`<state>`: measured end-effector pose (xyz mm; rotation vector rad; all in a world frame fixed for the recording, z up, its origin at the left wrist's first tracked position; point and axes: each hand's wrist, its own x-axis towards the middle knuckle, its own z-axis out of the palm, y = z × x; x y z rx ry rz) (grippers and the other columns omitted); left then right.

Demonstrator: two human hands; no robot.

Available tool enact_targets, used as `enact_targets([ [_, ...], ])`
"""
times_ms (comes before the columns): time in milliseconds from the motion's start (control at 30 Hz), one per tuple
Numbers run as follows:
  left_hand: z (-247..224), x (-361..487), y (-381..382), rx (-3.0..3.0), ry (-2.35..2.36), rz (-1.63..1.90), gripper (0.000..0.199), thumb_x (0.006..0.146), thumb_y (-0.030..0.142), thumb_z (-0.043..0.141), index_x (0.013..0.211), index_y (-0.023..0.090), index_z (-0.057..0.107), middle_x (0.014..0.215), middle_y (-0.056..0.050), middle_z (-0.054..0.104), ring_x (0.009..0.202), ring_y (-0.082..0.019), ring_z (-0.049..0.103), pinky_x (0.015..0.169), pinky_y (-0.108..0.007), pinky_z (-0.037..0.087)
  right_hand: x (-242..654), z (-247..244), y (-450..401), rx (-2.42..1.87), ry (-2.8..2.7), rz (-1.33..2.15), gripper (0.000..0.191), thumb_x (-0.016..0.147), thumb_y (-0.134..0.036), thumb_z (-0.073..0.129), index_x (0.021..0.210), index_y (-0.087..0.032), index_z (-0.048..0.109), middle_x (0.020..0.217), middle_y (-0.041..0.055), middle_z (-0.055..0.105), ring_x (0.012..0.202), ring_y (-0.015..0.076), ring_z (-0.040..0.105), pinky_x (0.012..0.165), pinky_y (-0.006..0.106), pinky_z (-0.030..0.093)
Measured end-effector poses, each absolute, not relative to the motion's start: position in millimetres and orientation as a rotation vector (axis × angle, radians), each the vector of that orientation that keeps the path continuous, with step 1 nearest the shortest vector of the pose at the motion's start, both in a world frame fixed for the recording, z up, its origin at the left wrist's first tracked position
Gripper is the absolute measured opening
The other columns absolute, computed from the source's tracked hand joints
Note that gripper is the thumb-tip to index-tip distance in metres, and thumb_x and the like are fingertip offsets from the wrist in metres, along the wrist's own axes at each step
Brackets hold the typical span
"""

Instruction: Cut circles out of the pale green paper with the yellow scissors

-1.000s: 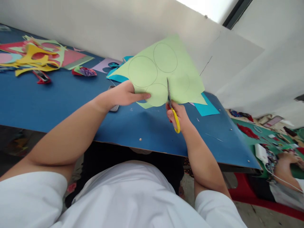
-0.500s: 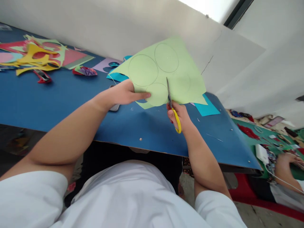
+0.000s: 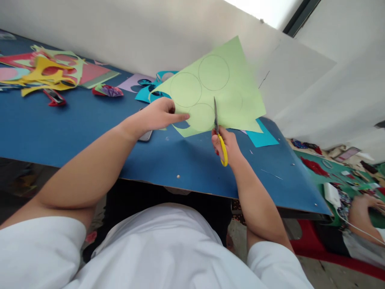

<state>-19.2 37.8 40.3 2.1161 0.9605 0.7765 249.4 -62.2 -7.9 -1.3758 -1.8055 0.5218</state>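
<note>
In the middle of the frame, a light green paper sheet (image 3: 221, 94) is held up at a slant over the blue table (image 3: 90, 124). Several pencilled circles show on it, the one at its right very faint, and a curved cut-out opens at its lower left edge.

The left hand (image 3: 162, 115) pinches that edge, thumb flat on the front face; its other fingers are curled and partly hidden. Right of centre, the right hand (image 3: 226, 142) is closed around the handles of the yellow-handled scissors (image 3: 223, 152), whose blade points up against the sheet; how far the blades are parted cannot be told.

A phone-like device (image 3: 146, 136) lies just below the left wrist. A bright blue paper piece (image 3: 262, 135) rests right of the scissors, and a yellow paper offcut (image 3: 40, 70) tops a pile at upper left. A co-worker's hand (image 3: 365, 202) shows at the right edge, blurred.
</note>
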Motion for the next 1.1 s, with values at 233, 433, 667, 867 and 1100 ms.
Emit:
enact_targets([
  [233, 36, -11, 41, 2.275, 1.235, 0.908, 0.039, 0.087, 0.04, 0.073, 0.061, 0.022, 0.049, 0.058, 0.001, 0.049, 0.062, -0.016, 0.046, 0.065, -0.033, 0.034, 246, -17, -60, -1.355, -1.589, 0.756, 0.075, 0.08, -0.101, 0.057, 0.087, -0.026, 0.053, 0.058, -0.0041, 0.049, 0.042, 0.0152, 0.05, 0.042, 0.031, 0.043],
  [433, 24, -2, 36, 2.426, 1.053, 0.884, 0.048, 0.092, 0.051, 0.066, 0.059, 0.021, 0.049, 0.056, 0.0, 0.051, 0.058, -0.015, 0.042, 0.061, -0.033, 0.028, 246, -22, -57, -1.322, -1.552, 0.821, 0.073, 0.08, -0.098, 0.063, 0.086, -0.025, 0.053, 0.059, -0.0037, 0.049, 0.043, 0.0147, 0.05, 0.04, 0.031, 0.043],
  [667, 12, 6, 26, 1.811, 0.809, 0.496, 0.059, 0.094, 0.075, 0.065, 0.09, 0.018, 0.083, 0.064, -0.002, 0.06, 0.057, -0.015, 0.048, 0.055, -0.029, 0.037, 246, -23, -57, -1.316, -1.581, 0.801, 0.075, 0.08, -0.1, 0.058, 0.089, -0.025, 0.054, 0.059, -0.0038, 0.051, 0.043, 0.0146, 0.05, 0.042, 0.031, 0.044],
  [867, -1, 18, 25, 1.436, 0.756, 0.609, 0.062, 0.088, 0.076, 0.076, 0.092, 0.015, 0.081, 0.075, -0.001, 0.054, 0.059, -0.01, 0.045, 0.054, -0.023, 0.035, 246, -26, -56, -1.279, -1.651, 0.779, 0.074, 0.084, -0.098, 0.056, 0.092, -0.025, 0.056, 0.058, -0.0036, 0.053, 0.044, 0.0152, 0.052, 0.045, 0.032, 0.045],
  [1100, 1, 22, 26, 1.362, 0.9, 0.9, 0.045, 0.083, 0.058, 0.09, 0.093, 0.017, 0.073, 0.095, -0.004, 0.069, 0.074, -0.011, 0.06, 0.064, -0.024, 0.046, 246, -26, -53, -1.274, -1.65, 0.762, 0.074, 0.084, -0.098, 0.056, 0.095, -0.025, 0.057, 0.062, -0.0031, 0.053, 0.044, 0.0149, 0.051, 0.045, 0.032, 0.044],
])
